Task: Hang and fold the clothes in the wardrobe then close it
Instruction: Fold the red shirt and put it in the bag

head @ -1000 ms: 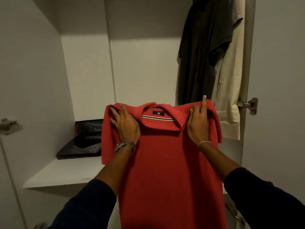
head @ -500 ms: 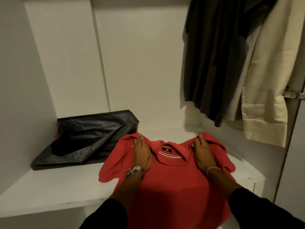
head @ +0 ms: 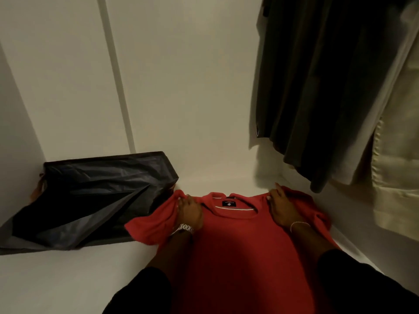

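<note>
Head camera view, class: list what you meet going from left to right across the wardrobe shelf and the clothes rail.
Dark bag → left hand → label at the collar of the red shirt → right hand → dark hanging clothes → cream hanging shirt.

a white wardrobe shelf (head: pixel 68 279) is seen, on which a red shirt (head: pixel 238 245) is spread flat; a dark grey bag (head: pixel 90 200) is laid just beside it, at its left.
</note>
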